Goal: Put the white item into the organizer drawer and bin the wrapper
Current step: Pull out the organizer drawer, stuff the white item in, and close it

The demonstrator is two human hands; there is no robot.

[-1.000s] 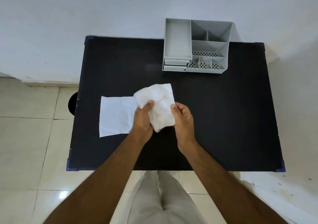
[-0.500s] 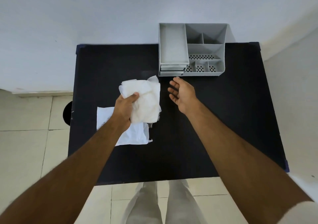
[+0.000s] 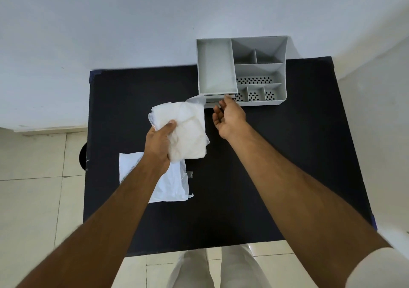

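My left hand [image 3: 160,142] is shut on the white item [image 3: 188,128], a crumpled soft bundle with thin clear film around its edges, held above the black table [image 3: 287,155]. A flat white wrapper [image 3: 170,183] lies on the table, partly under my left forearm. The grey organizer [image 3: 276,102] stands at the table's far edge, its small stacked drawers [image 3: 212,104] under the left tray. My right hand [image 3: 229,117] is open, palm turned left, fingertips at the drawer fronts.
The organizer has a deep left tray [image 3: 217,66] and several smaller compartments with perforated floors. A dark round object [image 3: 83,157] shows on the tiled floor just past the table's left edge. A white wall rises behind the table.
My right hand let go of the white item and reached forward to the drawer fronts. My left hand lifted the item up and away from the flat wrapper.
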